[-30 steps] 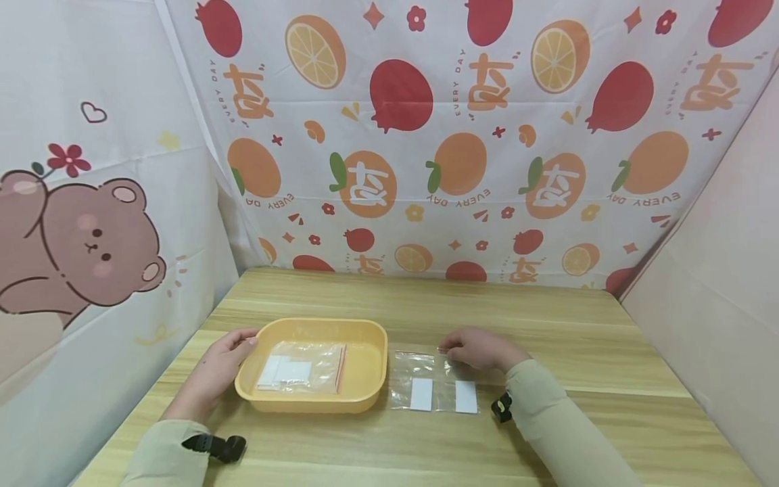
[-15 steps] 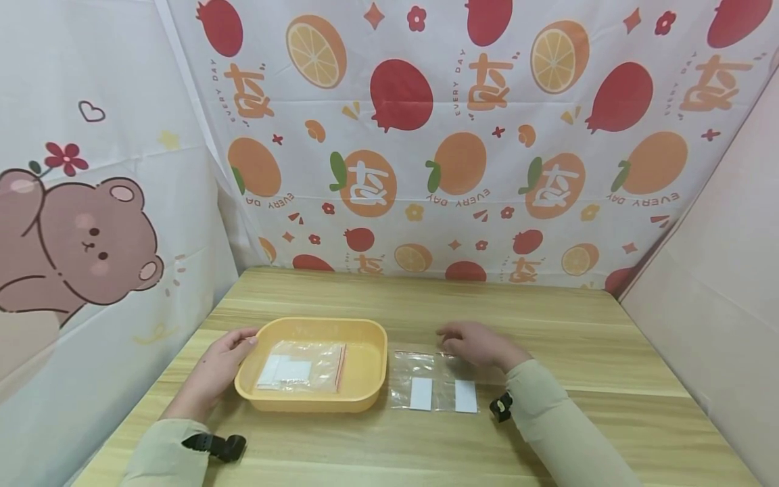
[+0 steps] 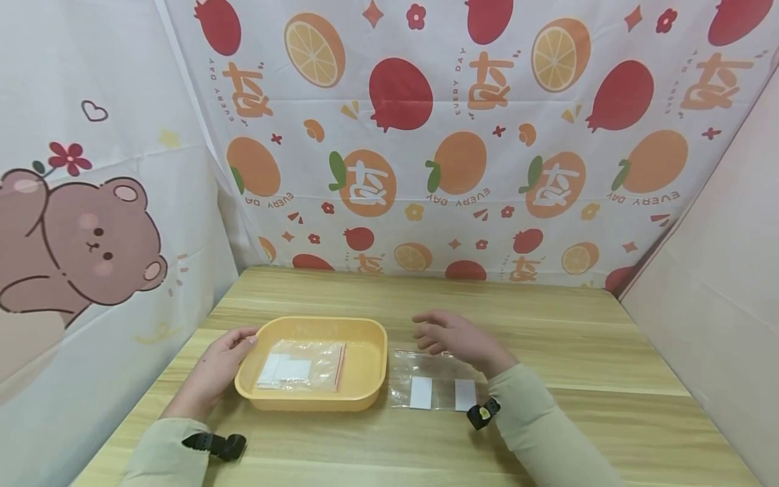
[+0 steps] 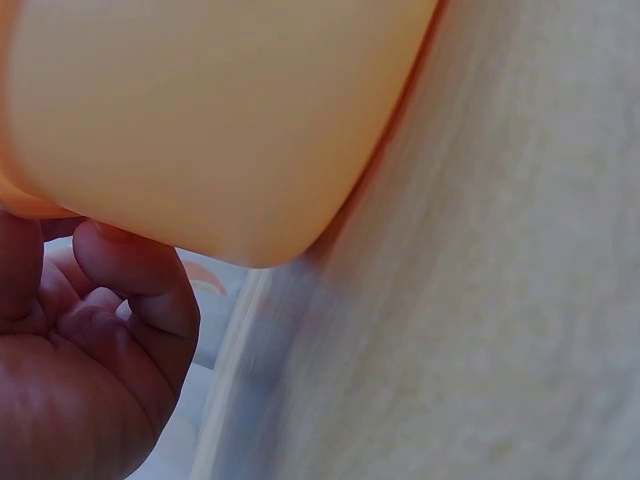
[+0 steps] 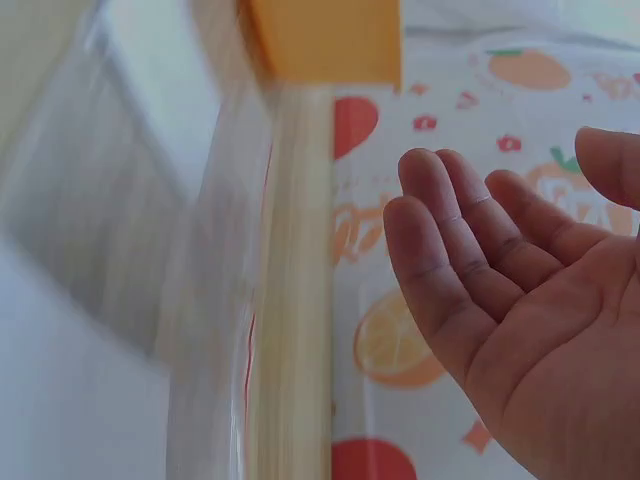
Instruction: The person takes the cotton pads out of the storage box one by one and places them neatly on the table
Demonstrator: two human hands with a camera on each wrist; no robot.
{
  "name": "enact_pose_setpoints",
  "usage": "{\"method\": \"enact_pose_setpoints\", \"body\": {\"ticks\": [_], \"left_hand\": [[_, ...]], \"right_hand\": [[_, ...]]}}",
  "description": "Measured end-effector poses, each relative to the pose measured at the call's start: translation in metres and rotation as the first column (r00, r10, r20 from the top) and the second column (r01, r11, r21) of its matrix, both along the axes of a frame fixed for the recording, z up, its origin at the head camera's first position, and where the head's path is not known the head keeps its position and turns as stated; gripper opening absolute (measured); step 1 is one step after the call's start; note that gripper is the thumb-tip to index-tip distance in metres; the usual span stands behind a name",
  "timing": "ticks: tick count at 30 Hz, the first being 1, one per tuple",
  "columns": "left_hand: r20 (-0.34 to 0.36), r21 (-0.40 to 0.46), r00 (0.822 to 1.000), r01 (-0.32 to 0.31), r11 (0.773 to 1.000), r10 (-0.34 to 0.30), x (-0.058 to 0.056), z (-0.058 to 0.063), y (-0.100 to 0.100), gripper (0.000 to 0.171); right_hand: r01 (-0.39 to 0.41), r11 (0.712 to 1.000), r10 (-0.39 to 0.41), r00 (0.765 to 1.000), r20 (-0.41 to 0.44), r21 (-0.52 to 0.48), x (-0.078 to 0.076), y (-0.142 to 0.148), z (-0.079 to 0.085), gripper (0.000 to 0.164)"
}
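Note:
My left hand (image 3: 218, 368) holds the yellow plastic tray (image 3: 365, 404) by its left edge; in the left wrist view, curled fingers (image 4: 150, 280) meet the tray's rim from outside. Inside the tray lie clear zip bags (image 3: 322, 365) with white labels, overlapping so their number is hard to tell. Right of the tray, two more clear zip bags with white labels lie flat side by side, a left bag (image 3: 421, 393) and a right bag (image 3: 465, 394). Above their top edges hovers my right hand (image 3: 458, 338), fingers extended and holding nothing, as the right wrist view confirms.
The wooden table (image 3: 578, 352) carries all of this. A fruit-print cloth (image 3: 414, 169) hangs along its back edge. A bear-print cloth (image 3: 109, 237) hangs at the left, a pale one (image 3: 718, 270) at the right.
My right hand has lifted off the top of the right bag and moved left toward the tray, its fingers straightening. The left hand, tray and bags have stayed in place.

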State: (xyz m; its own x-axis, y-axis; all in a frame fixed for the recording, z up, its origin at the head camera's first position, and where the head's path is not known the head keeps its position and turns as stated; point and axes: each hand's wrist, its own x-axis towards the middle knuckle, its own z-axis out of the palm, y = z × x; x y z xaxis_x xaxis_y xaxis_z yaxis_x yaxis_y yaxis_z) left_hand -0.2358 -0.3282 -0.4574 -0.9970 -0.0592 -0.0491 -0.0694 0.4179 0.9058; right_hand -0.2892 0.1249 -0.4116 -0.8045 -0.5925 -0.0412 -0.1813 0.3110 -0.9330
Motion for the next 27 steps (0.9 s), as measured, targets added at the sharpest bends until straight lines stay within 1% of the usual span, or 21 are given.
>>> {"method": "enact_pose_setpoints", "body": {"ticks": [5, 11, 18, 24, 27], "left_hand": [[0.002, -0.005, 1.0, 0.001, 1.0, -0.001, -0.001, 0.0, 0.0, 0.056], [0.014, -0.009, 1.0, 0.0, 1.0, 0.0, -0.003, 0.0, -0.001, 0.058], [0.017, -0.021, 1.0, 0.0, 1.0, 0.001, -0.004, -0.001, -0.002, 0.059], [0.019, -0.023, 1.0, 0.0, 1.0, 0.001, -0.002, 0.0, 0.0, 0.061], [0.016, -0.024, 1.0, -0.001, 1.0, 0.001, -0.001, 0.001, 0.001, 0.06]], "right_hand": [[-0.027, 0.997, 0.03, 0.999, 0.038, -0.079, 0.006, -0.019, 0.003, 0.043], [-0.066, 0.989, 0.076, 0.995, 0.064, -0.133, 0.015, -0.041, 0.011, 0.045], [-0.09, 0.985, 0.101, 0.992, 0.069, -0.144, 0.023, -0.066, 0.016, 0.043], [-0.107, 0.985, 0.119, 0.99, 0.082, -0.134, 0.028, -0.091, 0.013, 0.045], [-0.094, 0.988, 0.106, 0.989, 0.102, -0.121, 0.033, -0.104, 0.013, 0.048]]}}
